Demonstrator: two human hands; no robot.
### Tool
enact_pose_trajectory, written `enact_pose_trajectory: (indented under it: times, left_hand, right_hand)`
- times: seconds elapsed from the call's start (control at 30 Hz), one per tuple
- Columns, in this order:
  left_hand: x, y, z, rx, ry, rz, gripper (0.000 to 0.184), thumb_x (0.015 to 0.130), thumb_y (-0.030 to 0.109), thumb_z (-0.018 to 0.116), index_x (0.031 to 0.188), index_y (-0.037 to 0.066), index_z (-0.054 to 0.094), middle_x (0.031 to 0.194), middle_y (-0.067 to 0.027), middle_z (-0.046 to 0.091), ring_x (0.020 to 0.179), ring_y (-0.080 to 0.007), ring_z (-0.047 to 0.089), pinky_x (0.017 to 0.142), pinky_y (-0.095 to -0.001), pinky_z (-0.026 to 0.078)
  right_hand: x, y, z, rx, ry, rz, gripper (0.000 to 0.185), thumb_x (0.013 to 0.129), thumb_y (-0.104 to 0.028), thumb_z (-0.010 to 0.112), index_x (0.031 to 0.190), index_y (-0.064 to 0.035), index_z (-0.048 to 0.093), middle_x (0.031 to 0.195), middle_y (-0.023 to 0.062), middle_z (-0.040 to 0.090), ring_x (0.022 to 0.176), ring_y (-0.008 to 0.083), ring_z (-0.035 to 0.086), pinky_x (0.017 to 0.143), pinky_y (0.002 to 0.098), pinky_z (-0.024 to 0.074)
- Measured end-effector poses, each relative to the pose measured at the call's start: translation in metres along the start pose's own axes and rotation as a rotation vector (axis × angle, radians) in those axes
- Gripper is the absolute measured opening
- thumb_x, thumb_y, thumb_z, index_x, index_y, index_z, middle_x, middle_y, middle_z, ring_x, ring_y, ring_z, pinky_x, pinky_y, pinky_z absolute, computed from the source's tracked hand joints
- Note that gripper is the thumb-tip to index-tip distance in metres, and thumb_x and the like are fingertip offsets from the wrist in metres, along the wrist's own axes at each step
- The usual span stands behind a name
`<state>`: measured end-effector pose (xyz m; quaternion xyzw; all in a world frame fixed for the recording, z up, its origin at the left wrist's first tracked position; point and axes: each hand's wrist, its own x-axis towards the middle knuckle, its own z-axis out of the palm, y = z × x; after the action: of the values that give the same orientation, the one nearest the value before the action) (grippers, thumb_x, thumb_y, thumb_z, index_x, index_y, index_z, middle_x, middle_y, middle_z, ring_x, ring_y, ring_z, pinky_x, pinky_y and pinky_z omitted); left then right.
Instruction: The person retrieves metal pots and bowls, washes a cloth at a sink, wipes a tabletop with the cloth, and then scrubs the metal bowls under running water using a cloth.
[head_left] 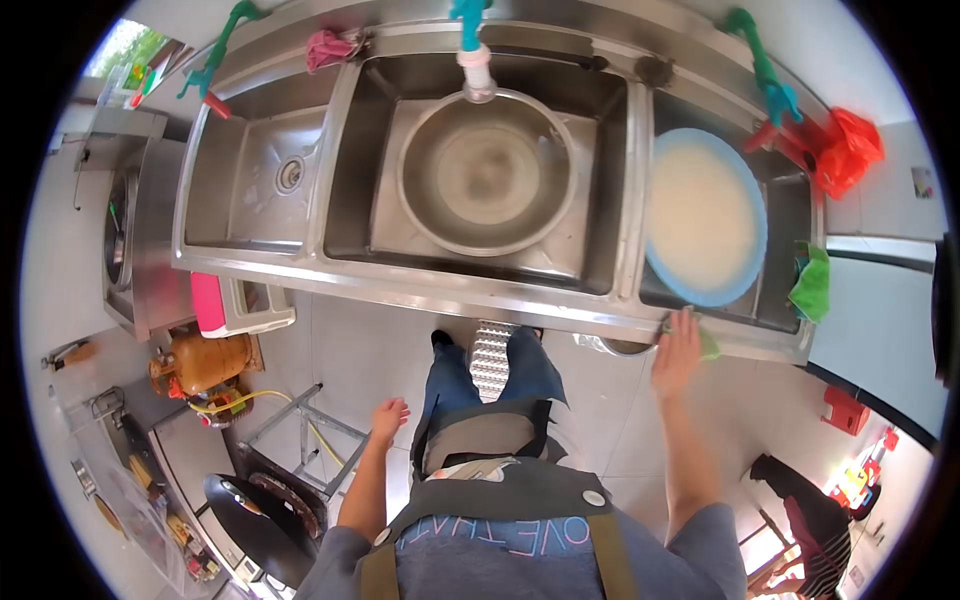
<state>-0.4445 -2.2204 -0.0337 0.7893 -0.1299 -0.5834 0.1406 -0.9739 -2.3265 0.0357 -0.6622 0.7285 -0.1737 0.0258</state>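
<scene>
Cloth (710,347), green, lies under R hand (679,352) on front rim of sink unit (450,299), just in front of blue basin (712,297) w/ cloudy liquid in R compartment (788,212). R fingers (683,326) extended; can't tell if gripping. L hand (388,418) hangs free over floor (365,335), fingers loosely curled, apart from R. Round metal pan (425,192) sits in mid compartment (388,222), under tap (477,68).

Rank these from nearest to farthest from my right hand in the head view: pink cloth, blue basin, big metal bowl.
From your right hand:
1. Blue basin: right sink, just beyond the hand.
2. Big metal bowl: middle sink.
3. Pink cloth: farther left, at the back.
</scene>
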Motion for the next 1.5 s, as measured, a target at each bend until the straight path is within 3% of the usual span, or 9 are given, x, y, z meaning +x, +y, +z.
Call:
enact_pose_trajectory:
  times: [0.27,0.4,0.53,0.67,0.77,1.1,1.13,1.27,1.5]
  left_hand:
    - [0.032,0.016,-0.044,-0.045,0.041,0.111,0.031,0.086,0.027,0.05,0.104,0.002,0.056,0.086,-0.0075,0.061,0.078,-0.0135,0.058,0.066,-0.0257,0.046]
    - [0.066,0.016,-0.123,-0.112,0.037,0.075,0.037,0.087,0.03,0.046,0.106,-0.001,0.053,0.098,-0.0104,0.058,0.089,-0.0193,0.057,0.075,-0.0304,0.046]
    - [0.086,-0.009,-0.209,-0.173,0.164,0.008,0.034,0.086,0.027,0.048,0.103,-0.002,0.055,0.091,-0.0096,0.059,0.083,-0.0161,0.057,0.069,-0.0276,0.046]
    - [0.12,-0.039,-0.274,-0.108,0.257,-0.007,0.031,0.086,0.025,0.049,0.101,-0.001,0.056,0.088,-0.0087,0.06,0.079,-0.0151,0.057,0.067,-0.0262,0.046]
    - [0.135,-0.04,-0.294,-0.171,0.397,0.031,0.033,0.084,0.029,0.05,0.096,0.0,0.059,0.076,-0.0099,0.063,0.068,-0.0163,0.059,0.061,-0.028,0.045]
    - [0.143,0.019,-0.291,-0.41,0.253,-0.116,0.033,0.086,0.029,0.05,0.101,0.0,0.055,0.089,-0.0102,0.06,0.083,-0.0173,0.059,0.069,-0.029,0.047]
    - [0.145,0.017,-0.285,-0.423,0.301,-0.085,0.033,0.084,0.03,0.052,0.096,0.001,0.059,0.08,-0.0083,0.062,0.072,-0.0148,0.058,0.063,-0.027,0.047]
    - [0.143,0.036,-0.29,-0.535,0.286,-0.122,0.027,0.084,0.024,0.053,0.095,0.0,0.058,0.084,-0.0087,0.061,0.078,-0.0157,0.06,0.066,-0.0272,0.048]
    - [0.186,0.04,-0.353,-0.396,0.136,-0.227,0.031,0.086,0.023,0.051,0.104,-0.002,0.053,0.093,-0.0108,0.059,0.083,-0.0183,0.059,0.068,-0.0261,0.047]
  right_hand:
    - [0.042,-0.268,0.074,0.201,-0.23,-0.26,0.047,0.078,-0.015,0.053,0.124,-0.0086,0.044,0.13,0.0059,0.042,0.12,0.0255,0.036,0.097,0.0389,0.0234]
    - [0.067,-0.418,0.123,0.347,-0.277,-0.47,0.046,0.077,-0.015,0.055,0.122,-0.0084,0.046,0.127,0.0055,0.044,0.118,0.0235,0.039,0.096,0.0371,0.0274]
    - [0.08,-0.543,0.169,0.376,-0.296,-0.736,0.04,0.077,-0.012,0.052,0.117,-0.0085,0.051,0.124,0.0034,0.047,0.117,0.0207,0.041,0.095,0.0348,0.0305]
    - [0.093,-0.643,0.213,0.427,-0.278,-0.919,0.036,0.075,-0.01,0.049,0.11,-0.0069,0.055,0.121,0.0014,0.05,0.117,0.0181,0.04,0.094,0.0317,0.0322]
    - [0.109,-0.706,0.24,0.468,-0.319,-0.998,0.035,0.072,-0.008,0.052,0.106,-0.0058,0.056,0.119,0.0009,0.051,0.118,0.0181,0.039,0.094,0.0325,0.0322]
    - [0.177,-0.892,0.357,0.745,-0.395,-1.496,0.029,0.074,-0.014,0.051,0.102,-0.0115,0.059,0.116,0.0004,0.052,0.118,0.0203,0.039,0.098,0.0331,0.0308]
    - [0.187,-0.914,0.372,0.737,-0.388,-1.533,0.029,0.075,-0.015,0.051,0.103,-0.0129,0.059,0.117,-0.0001,0.052,0.118,0.0205,0.04,0.098,0.0333,0.0302]
    - [0.253,-0.982,0.395,0.777,-0.257,-1.431,0.027,0.078,-0.017,0.049,0.103,-0.0162,0.059,0.119,-0.0014,0.052,0.117,0.0203,0.041,0.099,0.0358,0.0287]
    - [0.437,-1.009,0.434,0.313,-0.01,-0.982,0.024,0.074,-0.013,0.05,0.096,-0.0152,0.06,0.118,-0.0008,0.053,0.121,0.0242,0.036,0.093,0.0449,0.0263]
